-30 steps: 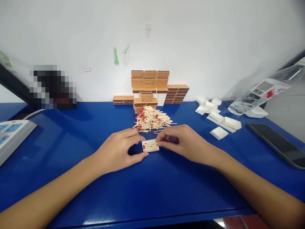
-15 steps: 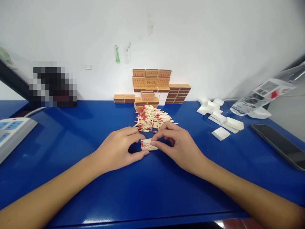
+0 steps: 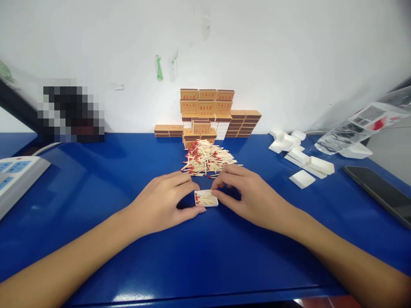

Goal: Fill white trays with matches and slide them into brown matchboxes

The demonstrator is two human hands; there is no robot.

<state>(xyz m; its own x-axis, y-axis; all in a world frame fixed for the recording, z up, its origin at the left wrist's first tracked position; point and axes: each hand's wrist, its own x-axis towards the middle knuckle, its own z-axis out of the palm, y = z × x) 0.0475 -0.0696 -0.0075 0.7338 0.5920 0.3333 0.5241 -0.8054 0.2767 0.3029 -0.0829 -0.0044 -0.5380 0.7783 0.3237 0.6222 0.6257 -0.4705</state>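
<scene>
A small white matchbox tray (image 3: 206,205) lies on the blue table in front of me, with several red-tipped matches (image 3: 205,199) inside. My left hand (image 3: 170,199) holds its left end, the thumb along the near side and the fingers at the far side. At the tray's right end, my right hand (image 3: 245,190) has thumb and index fingertip close together over the rim. Whether a match is between those fingertips I cannot make out. Just beyond both hands rises a big heap of loose matches (image 3: 208,158), heads mostly toward the left.
Matchboxes (image 3: 206,107) are stacked against the wall behind the heap. White trays (image 3: 302,179) lie scattered at the right, near a clear plastic bottle (image 3: 349,132) and a phone (image 3: 382,188). A white power strip (image 3: 24,179) sits at the left edge of the blue table (image 3: 192,261).
The right fingertips have drawn back from inside the tray to its right rim. More matches now show lying lengthwise in it. My left hand keeps its hold.
</scene>
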